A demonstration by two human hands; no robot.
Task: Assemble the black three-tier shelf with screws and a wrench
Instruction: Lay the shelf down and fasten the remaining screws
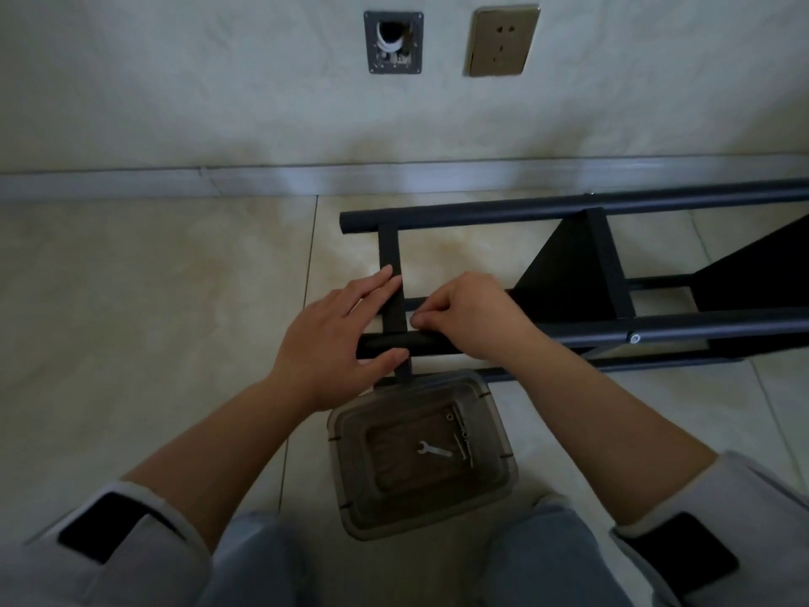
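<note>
The black shelf frame (569, 208) lies on its side on the tiled floor, its round posts running left to right and black panels (564, 273) between them. My left hand (337, 339) rests with straight fingers along the flat crossbar (389, 251) and its thumb under the near post (683, 330). My right hand (473, 317) has its fingers curled at the joint of crossbar and near post, pinching something too small to make out. A silver wrench (433, 450) and several screws (464, 435) lie in a clear plastic tray (346, 440) just below the hands.
The wall with a socket (502, 41) and an open junction box (394, 42) stands behind the frame, a skirting board (175, 181) at its foot. My knees frame the tray at the bottom. Bare tiles stretch to the left.
</note>
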